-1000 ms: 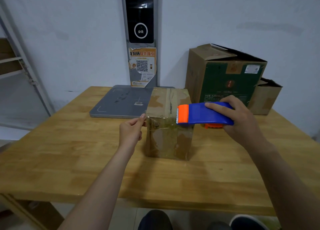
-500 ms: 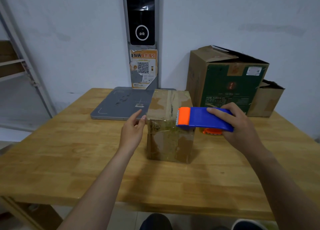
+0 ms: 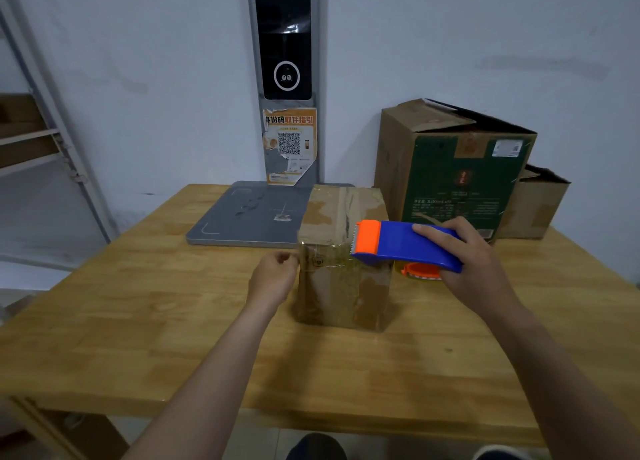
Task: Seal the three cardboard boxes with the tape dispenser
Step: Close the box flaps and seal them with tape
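Boxes counted: three, namely one taped box (image 3: 343,286) at table (image 3: 138,321) centre, one tall green-faced box (image 3: 450,175) at its 2 o'clock, and one small open box (image 3: 535,210) beyond. Tape dispenser (image 3: 405,245): one, gripped by the right hand (image 3: 474,255) with fingers curled over it, toothed end at the taped box's front top edge. Left hand (image 3: 273,279) at that box's 9 o'clock, fingertips pinching the tape strip (image 3: 325,260).
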`<act>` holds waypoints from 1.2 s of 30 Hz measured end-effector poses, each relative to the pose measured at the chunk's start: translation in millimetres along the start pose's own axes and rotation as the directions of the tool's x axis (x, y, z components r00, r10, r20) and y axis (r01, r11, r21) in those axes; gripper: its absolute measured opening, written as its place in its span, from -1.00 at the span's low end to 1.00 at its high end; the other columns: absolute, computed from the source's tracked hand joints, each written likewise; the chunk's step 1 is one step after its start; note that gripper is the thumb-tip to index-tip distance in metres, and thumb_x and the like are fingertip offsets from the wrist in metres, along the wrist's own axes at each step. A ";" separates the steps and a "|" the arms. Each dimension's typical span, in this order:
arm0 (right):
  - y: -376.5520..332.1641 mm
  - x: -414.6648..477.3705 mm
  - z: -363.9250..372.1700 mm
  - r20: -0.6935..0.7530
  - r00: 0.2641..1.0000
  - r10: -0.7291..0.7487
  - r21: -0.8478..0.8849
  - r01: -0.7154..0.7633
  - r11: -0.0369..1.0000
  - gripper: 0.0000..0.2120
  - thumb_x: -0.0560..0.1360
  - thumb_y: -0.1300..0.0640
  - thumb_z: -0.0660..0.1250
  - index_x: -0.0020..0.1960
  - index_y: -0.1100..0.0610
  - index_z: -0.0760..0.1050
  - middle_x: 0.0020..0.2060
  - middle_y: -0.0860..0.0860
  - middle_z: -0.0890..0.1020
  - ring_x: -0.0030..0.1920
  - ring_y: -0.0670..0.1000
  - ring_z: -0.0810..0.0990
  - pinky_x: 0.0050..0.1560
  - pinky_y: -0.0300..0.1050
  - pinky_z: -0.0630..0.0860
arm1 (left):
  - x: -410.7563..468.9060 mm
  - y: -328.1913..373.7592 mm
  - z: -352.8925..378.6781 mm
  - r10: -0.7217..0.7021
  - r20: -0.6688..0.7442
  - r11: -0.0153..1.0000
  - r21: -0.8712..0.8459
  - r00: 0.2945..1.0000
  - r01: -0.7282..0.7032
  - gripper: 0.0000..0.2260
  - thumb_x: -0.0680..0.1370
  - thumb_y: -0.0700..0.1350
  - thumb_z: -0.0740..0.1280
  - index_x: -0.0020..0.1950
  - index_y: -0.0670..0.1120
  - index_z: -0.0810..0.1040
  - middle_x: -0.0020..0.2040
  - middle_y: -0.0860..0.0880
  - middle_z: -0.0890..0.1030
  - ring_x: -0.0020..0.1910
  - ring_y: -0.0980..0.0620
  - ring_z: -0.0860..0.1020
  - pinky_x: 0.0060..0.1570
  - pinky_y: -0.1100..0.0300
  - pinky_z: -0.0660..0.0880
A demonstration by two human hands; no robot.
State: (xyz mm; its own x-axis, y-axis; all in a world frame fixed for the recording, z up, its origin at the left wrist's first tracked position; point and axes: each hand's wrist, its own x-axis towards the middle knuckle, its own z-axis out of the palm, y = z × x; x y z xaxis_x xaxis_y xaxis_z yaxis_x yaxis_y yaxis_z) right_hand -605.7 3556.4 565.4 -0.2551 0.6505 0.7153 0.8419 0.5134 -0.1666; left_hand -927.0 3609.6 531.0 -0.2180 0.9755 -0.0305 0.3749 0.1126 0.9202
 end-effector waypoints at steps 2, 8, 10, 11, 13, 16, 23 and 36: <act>-0.7 0.4 -0.2 -0.003 1.000 0.000 0.001 0.000 1.000 -0.17 0.31 0.42 0.57 0.49 0.01 0.40 0.20 0.07 0.42 0.13 -0.04 0.39 -0.07 -0.16 0.43 | 0.8 -6.5 1.7 0.022 -0.089 0.999 -0.025 0.996 -0.025 -0.75 0.65 0.17 0.22 0.13 0.07 0.59 0.04 -0.08 0.66 0.04 -0.07 0.62 0.12 -0.13 0.60; -2.0 1.1 -1.6 0.009 1.000 0.008 0.006 -0.008 1.000 -0.21 0.33 0.42 0.55 0.48 0.05 0.42 0.18 0.12 0.45 0.12 -0.02 0.40 -0.07 -0.17 0.42 | -7.4 21.5 -6.4 0.235 -0.224 0.936 -0.209 0.946 -0.282 -0.78 0.63 0.17 0.29 0.17 0.07 0.53 0.11 0.11 0.59 0.10 0.08 0.57 0.07 0.05 0.56; -2.0 1.3 -2.7 0.021 1.000 0.013 0.012 -0.014 1.000 -0.20 0.33 0.42 0.55 0.48 0.03 0.41 0.19 0.12 0.45 0.12 -0.02 0.39 -0.07 -0.14 0.44 | -7.2 25.5 -4.5 0.326 -0.136 0.923 -0.170 0.936 -0.346 -0.68 0.57 0.21 0.37 0.24 0.09 0.54 0.24 0.14 0.54 0.22 0.10 0.53 0.16 0.05 0.54; -1.7 1.5 -3.9 0.027 1.000 0.013 0.013 -0.013 1.000 -0.20 0.33 0.42 0.55 0.49 0.02 0.41 0.19 0.11 0.45 0.12 -0.02 0.39 -0.07 -0.13 0.45 | -6.6 25.9 -3.2 0.365 -0.109 0.917 -0.128 0.925 -0.377 -0.66 0.55 0.20 0.40 0.26 0.10 0.54 0.30 0.16 0.52 0.26 0.09 0.50 0.21 0.03 0.53; -0.2 2.1 -6.2 0.039 0.999 0.004 0.012 -0.005 1.000 -0.19 0.34 0.42 0.55 0.49 0.00 0.40 0.20 0.09 0.45 0.12 -0.03 0.40 -0.05 -0.13 0.46 | -4.2 27.3 -1.1 0.424 -0.090 0.898 -0.087 0.901 -0.431 -0.67 0.55 0.15 0.43 0.26 0.10 0.55 0.37 0.17 0.51 0.32 0.08 0.47 0.28 0.01 0.49; 2.6 2.6 -6.8 0.055 0.998 -0.003 0.004 0.003 1.000 -0.18 0.35 0.40 0.55 0.50 -0.03 0.38 0.19 0.06 0.45 0.11 -0.04 0.39 -0.05 -0.21 0.41 | -0.4 34.2 0.4 0.518 -0.004 0.855 0.033 0.856 -0.517 -0.58 0.52 0.17 0.45 0.34 0.12 0.51 0.45 0.18 0.46 0.42 0.11 0.34 0.33 0.06 0.39; 5.4 2.1 -8.0 0.068 0.997 0.028 0.044 -0.031 0.999 -0.17 0.36 0.42 0.53 0.50 -0.08 0.36 0.19 0.02 0.45 0.11 -0.05 0.40 -0.05 -0.28 0.38 | -2.9 37.2 17.1 0.489 0.036 0.860 0.145 0.871 -0.489 -0.41 0.38 0.45 0.37 0.34 0.29 0.39 0.34 0.25 0.46 0.35 0.17 0.44 0.35 -0.19 0.42; -1.1 2.1 -8.3 0.023 0.999 -0.048 -0.046 0.049 0.998 -0.11 0.31 0.37 0.59 0.50 -0.09 0.33 0.17 0.01 0.40 0.09 -0.05 0.37 -0.10 -0.13 0.42 | 8.3 36.1 -11.1 0.500 0.165 0.863 -0.010 0.850 -0.505 -0.39 0.47 0.14 0.51 0.49 0.12 0.42 0.26 0.29 0.61 0.17 0.42 0.48 0.15 0.34 0.39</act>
State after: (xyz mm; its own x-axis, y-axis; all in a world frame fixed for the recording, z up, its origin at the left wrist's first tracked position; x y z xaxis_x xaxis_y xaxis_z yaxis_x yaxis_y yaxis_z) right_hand -603.2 3552.6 572.7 -0.3060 0.6379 0.7067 0.8493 0.5183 -0.1002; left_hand -925.3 3619.6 568.3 0.1503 0.9169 0.3698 0.4245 -0.3977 0.8134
